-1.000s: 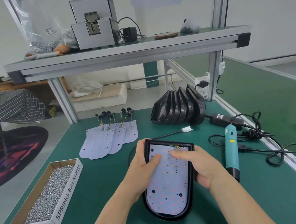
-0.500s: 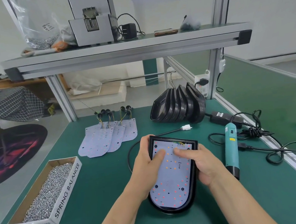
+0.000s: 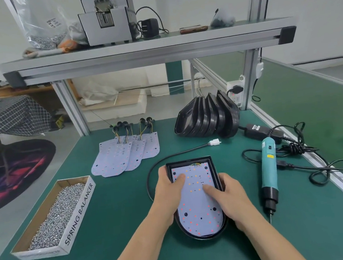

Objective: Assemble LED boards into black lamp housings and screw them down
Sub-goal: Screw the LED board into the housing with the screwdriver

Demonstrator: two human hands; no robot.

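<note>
Black lamp housing (image 3: 188, 162) sits flat on the green table (image 3: 119, 208) right in front of you in the head view. Its long axis runs pretty much straight away from you, leaning a touch to the left at the far end. The squared-off end points away and the rounded end points back at you. The LED board (image 3: 197, 207) lies inside it, lined up the same way, with its little bundle of wires at the far, square end.

Your left hand (image 3: 168, 191) is wrapped round the housing's left edge, thumb pressed down on the upper left of the board. Your right hand (image 3: 229, 195) grasps the right rim the same way, with one digit pushing on the board's middle.

A black cable loops out past the housing's left side and ends in a white connector (image 3: 214, 142) lying beyond the far end.

On the right, the teal screwdriver (image 3: 269, 168) lies roughly parallel to the housing, bit towards you. On the left is the cardboard box of screws (image 3: 55, 216). Further back are the spare LED boards (image 3: 124, 153), fanned out, and the stack of empty housings (image 3: 207, 118) standing on edge.
</note>
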